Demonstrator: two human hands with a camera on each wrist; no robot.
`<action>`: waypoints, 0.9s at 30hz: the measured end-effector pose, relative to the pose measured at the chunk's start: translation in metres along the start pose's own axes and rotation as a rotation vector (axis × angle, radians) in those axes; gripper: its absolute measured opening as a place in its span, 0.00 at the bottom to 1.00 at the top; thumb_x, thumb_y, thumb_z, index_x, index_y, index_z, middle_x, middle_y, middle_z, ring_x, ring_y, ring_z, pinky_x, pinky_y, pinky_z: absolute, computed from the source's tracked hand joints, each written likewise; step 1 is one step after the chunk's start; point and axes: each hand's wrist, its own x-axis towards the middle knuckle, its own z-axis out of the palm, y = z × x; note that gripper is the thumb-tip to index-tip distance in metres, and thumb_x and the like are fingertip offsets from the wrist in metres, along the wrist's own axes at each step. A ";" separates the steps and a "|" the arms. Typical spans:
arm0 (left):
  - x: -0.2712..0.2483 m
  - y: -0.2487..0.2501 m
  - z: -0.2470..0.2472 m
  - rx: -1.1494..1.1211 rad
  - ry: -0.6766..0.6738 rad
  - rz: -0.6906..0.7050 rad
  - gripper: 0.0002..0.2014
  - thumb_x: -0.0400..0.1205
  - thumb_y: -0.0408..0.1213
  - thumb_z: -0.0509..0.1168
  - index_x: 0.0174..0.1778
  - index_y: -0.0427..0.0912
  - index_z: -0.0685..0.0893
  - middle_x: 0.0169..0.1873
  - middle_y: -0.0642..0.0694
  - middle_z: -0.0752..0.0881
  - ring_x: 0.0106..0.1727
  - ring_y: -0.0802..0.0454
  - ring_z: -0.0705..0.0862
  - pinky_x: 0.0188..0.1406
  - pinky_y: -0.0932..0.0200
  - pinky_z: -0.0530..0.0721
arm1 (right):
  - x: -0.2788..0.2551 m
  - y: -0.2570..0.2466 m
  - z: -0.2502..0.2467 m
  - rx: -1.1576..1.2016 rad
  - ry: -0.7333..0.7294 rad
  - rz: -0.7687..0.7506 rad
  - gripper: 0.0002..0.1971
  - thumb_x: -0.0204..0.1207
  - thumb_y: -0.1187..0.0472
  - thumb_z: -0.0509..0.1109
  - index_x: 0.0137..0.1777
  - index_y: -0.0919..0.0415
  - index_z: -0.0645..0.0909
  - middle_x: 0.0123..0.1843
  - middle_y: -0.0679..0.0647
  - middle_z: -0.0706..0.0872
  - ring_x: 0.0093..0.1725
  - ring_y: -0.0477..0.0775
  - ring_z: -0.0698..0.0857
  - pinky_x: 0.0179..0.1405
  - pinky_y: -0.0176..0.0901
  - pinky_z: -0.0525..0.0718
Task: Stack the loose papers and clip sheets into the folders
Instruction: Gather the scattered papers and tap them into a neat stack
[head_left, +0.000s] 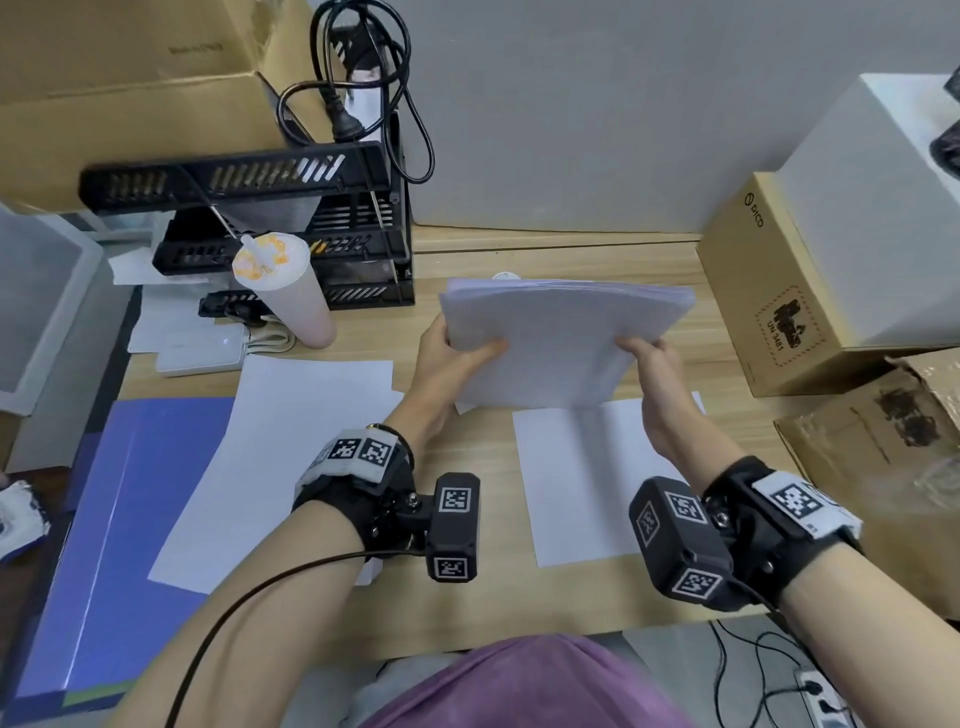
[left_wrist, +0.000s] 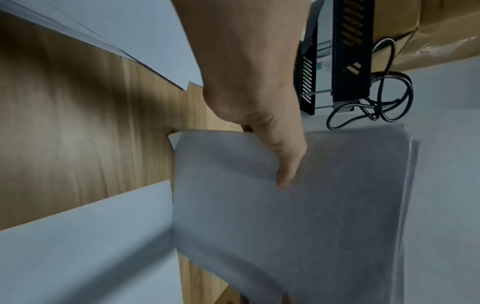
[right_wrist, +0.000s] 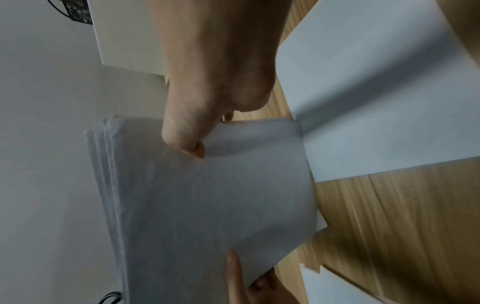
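- White paper stack (head_left: 566, 343) is held tilted above the counter (head_left: 483, 587) middle, likely for squaring its edges.
- Left hand (head_left: 452, 358) and right hand (head_left: 654, 374) each pinch a side, thumbs on top.

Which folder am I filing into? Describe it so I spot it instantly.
On the wooden desk, look to the near left corner. The blue folder lies flat there, partly under a loose white sheet; it is the only blue thing among the white papers.
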 end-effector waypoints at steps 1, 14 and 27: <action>0.001 -0.003 -0.003 0.017 0.010 -0.006 0.21 0.75 0.31 0.76 0.63 0.44 0.82 0.57 0.51 0.89 0.56 0.58 0.87 0.50 0.66 0.85 | 0.000 0.001 -0.003 -0.011 -0.022 0.005 0.15 0.80 0.64 0.64 0.66 0.54 0.75 0.52 0.38 0.83 0.50 0.32 0.77 0.42 0.28 0.70; -0.001 0.037 -0.001 -0.053 0.009 0.066 0.19 0.80 0.35 0.71 0.67 0.38 0.79 0.61 0.45 0.88 0.58 0.51 0.88 0.50 0.61 0.86 | -0.012 -0.037 -0.003 0.095 -0.114 -0.157 0.09 0.83 0.58 0.63 0.59 0.50 0.81 0.55 0.43 0.90 0.54 0.41 0.88 0.44 0.30 0.83; -0.018 0.007 0.008 0.077 0.100 -0.112 0.18 0.76 0.20 0.59 0.60 0.36 0.82 0.51 0.45 0.89 0.49 0.49 0.88 0.44 0.59 0.86 | -0.007 0.002 -0.005 -0.025 -0.164 -0.010 0.16 0.77 0.68 0.60 0.60 0.56 0.82 0.51 0.46 0.89 0.46 0.43 0.87 0.38 0.31 0.80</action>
